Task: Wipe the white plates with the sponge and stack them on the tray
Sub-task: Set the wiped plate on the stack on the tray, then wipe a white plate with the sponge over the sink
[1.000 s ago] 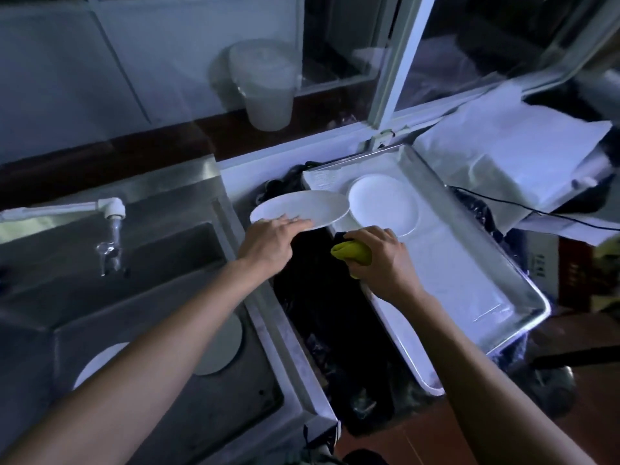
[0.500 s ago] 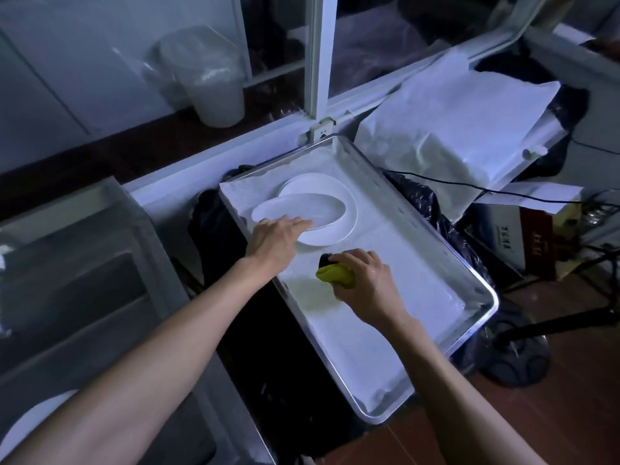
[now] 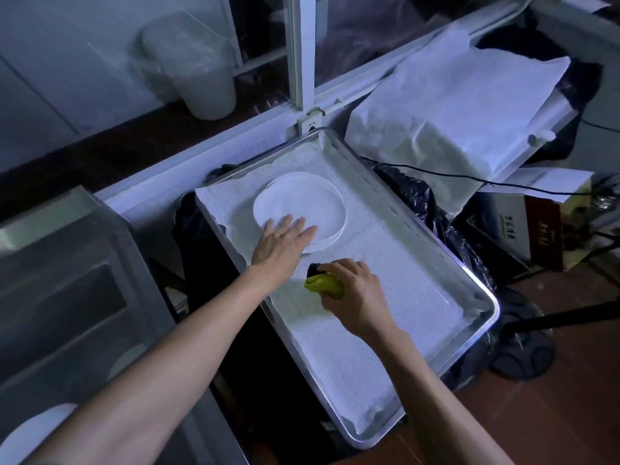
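While your left hand (image 3: 281,246) is resting flat, fingers straight and slightly spread, on the stacked white plates (image 3: 302,204) at the far end of the tray (image 3: 476,293), your right hand (image 3: 355,297) is gripping the sponge (image 3: 323,286), fingers curled round it, mid-tray, just nearer than the plates.

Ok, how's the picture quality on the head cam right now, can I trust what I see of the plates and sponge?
Head view: dim and blue-tinted, sink side at left nearly black; the plates glow bright, so the rims of the stack blur together; wide-angle bending of the tray edges; left hand slightly soft; sponge in the right hand clear.
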`<move>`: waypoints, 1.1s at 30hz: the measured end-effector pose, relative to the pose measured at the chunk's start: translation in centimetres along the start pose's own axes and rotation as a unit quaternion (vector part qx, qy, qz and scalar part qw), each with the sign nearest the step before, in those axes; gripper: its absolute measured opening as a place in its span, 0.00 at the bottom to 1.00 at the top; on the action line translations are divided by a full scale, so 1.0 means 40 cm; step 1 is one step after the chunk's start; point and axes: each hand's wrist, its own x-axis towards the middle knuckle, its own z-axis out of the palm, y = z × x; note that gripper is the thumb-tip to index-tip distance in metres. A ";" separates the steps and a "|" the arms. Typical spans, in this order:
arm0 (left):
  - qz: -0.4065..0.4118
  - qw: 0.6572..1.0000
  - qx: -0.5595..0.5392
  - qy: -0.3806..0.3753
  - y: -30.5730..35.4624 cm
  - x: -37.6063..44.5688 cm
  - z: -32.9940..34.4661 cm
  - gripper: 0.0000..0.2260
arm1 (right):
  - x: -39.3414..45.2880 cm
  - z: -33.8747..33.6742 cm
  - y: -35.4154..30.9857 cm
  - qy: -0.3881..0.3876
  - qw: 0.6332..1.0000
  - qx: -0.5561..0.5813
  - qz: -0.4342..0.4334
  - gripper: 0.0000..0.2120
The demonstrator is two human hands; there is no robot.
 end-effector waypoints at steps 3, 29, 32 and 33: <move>0.008 1.000 0.005 -0.012 -0.001 -0.002 0.031 0.36 | -0.003 0.008 0.006 -0.006 1.000 -0.001 0.002 0.24; -0.050 0.983 -0.146 0.097 -0.094 -0.338 0.025 0.13 | -0.050 0.031 -0.182 0.069 0.996 0.059 -0.001 0.22; -0.094 0.969 -0.183 0.138 -0.152 -0.463 0.031 0.10 | -0.055 0.067 -0.284 0.063 0.995 0.067 -0.038 0.21; -0.109 0.964 -0.198 0.137 -0.176 -0.510 0.036 0.10 | -0.058 0.083 -0.320 0.056 0.995 0.070 -0.049 0.22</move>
